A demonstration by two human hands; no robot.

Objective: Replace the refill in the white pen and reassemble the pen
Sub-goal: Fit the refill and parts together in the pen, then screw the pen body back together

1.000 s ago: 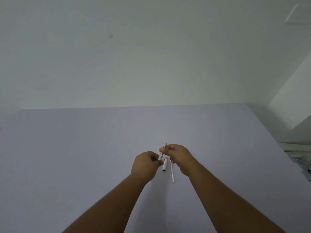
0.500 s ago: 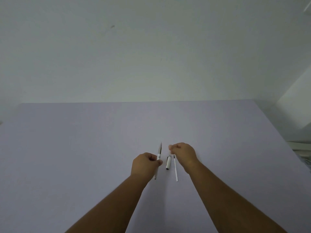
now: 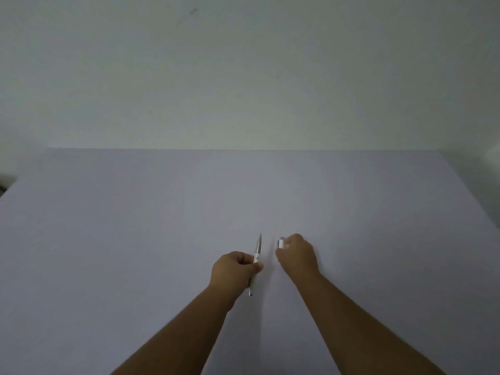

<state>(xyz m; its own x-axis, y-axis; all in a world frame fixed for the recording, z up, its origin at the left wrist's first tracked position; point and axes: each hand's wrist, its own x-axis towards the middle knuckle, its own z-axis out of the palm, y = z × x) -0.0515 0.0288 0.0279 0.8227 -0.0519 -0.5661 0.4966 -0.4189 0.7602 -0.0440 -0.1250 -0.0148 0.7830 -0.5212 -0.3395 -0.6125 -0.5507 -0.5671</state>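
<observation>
- Pen body (image 3: 257,259), white with a silver tip pointing away, sits pinched in the left hand (image 3: 234,269), whose fingers are clamped round its middle; the grip leaves both ends free, likely for rejoining a part.
- Right hand (image 3: 297,253) covers a small white piece (image 3: 281,243), probably the cap; its fingers curl on it, though the grip looks blurred.
- Table (image 3: 135,239) is bare around them; the spare refill is not visible, and nothing obstructs either hand.

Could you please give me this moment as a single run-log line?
left hand: grips white pen front section, tip away | right hand: closed on white pen cap | table: lilac
</observation>
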